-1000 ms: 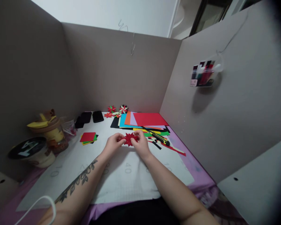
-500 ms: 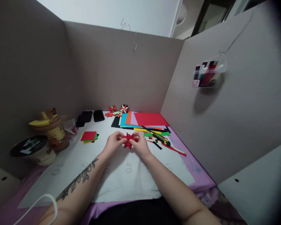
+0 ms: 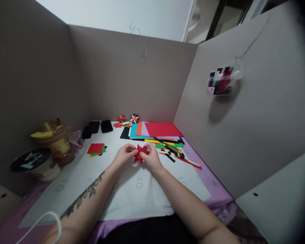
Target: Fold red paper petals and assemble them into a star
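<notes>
Between my two hands is a red folded-paper star [image 3: 139,156] with several pointed tips. My left hand [image 3: 125,154] pinches its left side between thumb and fingers. On the other side my right hand [image 3: 150,156] grips it, thumb lying across the front. The star is tilted a little, and its back is hidden from me. Both hands are above the white sheet [image 3: 132,203] printed with numbers. Close by on the right lie a yellow-and-black utility knife [image 3: 174,150] and narrow paper strips [image 3: 193,164].
Coloured paper sheets [image 3: 162,129] are stacked at the back, beside several finished paper stars [image 3: 134,118]. Small paper squares [image 3: 96,148] lie left. A black phone [image 3: 107,126] and tubs [image 3: 33,162] stand farther left. Partition walls [image 3: 132,78] enclose the table; a plastic container [image 3: 221,81] hangs right.
The red star has turned slightly in my fingers and its lower tip points further down. Both hands keep their pinch; the whole view has shifted a little.
</notes>
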{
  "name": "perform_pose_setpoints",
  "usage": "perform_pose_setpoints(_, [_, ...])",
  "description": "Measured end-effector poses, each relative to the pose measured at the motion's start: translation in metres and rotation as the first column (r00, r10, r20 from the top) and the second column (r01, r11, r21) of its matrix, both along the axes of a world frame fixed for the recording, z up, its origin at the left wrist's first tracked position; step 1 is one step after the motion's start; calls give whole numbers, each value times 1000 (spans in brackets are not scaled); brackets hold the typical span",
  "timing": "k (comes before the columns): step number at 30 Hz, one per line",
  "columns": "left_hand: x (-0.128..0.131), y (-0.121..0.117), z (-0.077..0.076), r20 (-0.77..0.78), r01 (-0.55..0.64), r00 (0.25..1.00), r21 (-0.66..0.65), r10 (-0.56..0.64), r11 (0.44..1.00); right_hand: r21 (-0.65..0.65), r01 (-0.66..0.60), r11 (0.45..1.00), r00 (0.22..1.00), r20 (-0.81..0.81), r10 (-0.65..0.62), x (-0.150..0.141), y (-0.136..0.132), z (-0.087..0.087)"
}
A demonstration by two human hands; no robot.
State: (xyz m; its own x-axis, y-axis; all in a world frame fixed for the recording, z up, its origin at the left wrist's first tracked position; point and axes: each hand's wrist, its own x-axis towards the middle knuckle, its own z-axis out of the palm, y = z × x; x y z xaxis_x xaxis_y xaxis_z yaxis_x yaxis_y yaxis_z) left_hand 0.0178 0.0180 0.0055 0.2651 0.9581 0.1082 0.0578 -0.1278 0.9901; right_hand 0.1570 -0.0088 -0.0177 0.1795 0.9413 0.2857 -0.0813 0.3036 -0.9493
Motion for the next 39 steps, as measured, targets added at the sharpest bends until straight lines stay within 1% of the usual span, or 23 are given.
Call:
perform_pose_setpoints(1, [1, 0, 0, 25, 17, 1000, -36, -16, 999, -4, -20, 1000, 1000, -10, 20, 0, 0, -1])
perform_pose_setpoints(3, [2, -1, 0, 41, 0, 999, -58, 3, 998, -15, -52, 999, 998, -30, 51, 0, 1, -3])
perform_pose_setpoints(5, [2, -1, -1, 41, -37, 998, -42, 39, 998, -30, -79, 996, 996, -48, 78, 1, 3, -5])
perform_pose_setpoints(8, [2, -1, -1, 51, -63, 997, 1, 63, 998, -61, -107, 992, 992, -70, 102, 0, 5, -6])
perform_pose_setpoints(11, [1, -1, 0, 53, -73, 996, 21, 71, 997, -78, -98, 992, 993, -76, 92, 1, 5, -5])
perform_pose_setpoints(14, [-1, 0, 0, 68, -77, 995, 1, 77, 997, -68, -82, 994, 995, -63, 78, 1, 5, -3])
perform_pose_setpoints(18, [-3, 3, 0, 74, -96, 992, -43, 99, 994, -72, -96, 993, 994, -51, 93, 3, 4, -1])
perform_pose_setpoints(23, [-3, 6, -1, 62, -74, 995, -74, 79, 995, -68, -115, 991, 993, -17, 114, 5, 4, -2])
perform_pose_setpoints(30, [2, -2, 3, 3, -44, 999, -8, 44, 999, -63, -123, 990, 992, -18, 122, 2, 2, -2])
perform_pose_setpoints(37, [2, -3, 2, 4, -38, 999, -46, 38, 998, -102, -111, 988, 994, -29, 109, 2, 5, -7])
perform_pose_setpoints(39, [2, -3, 3, -6, -24, 1000, -10, 23, 1000, -95, -92, 991, 996, -20, 91, 3, 5, -7])
